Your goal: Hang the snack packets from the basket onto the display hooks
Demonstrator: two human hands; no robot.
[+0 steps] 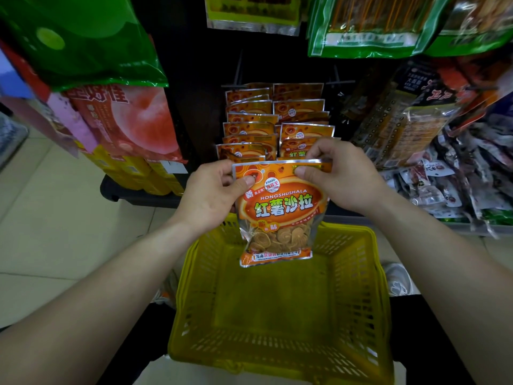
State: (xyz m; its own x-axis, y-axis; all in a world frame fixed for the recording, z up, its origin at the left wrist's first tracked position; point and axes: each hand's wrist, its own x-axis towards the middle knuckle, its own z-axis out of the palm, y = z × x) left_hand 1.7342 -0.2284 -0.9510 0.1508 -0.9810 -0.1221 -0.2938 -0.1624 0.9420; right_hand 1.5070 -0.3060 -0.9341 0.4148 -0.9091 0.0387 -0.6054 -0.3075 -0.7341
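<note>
A yellow basket (358, 273) sits on the floor beneath a person's arms. Above its far rim, the left hand (211, 195) pinches the top left corner of an orange packet (280, 215) between thumb and fingers. The right hand (341, 176) pinches the top right edge, and the packet hangs upright between them. Just behind, two rows of matching packets (249, 129) hang on display, flanked by a peach-printed bag (133, 120) and green bags (369, 26) overhead.
</note>
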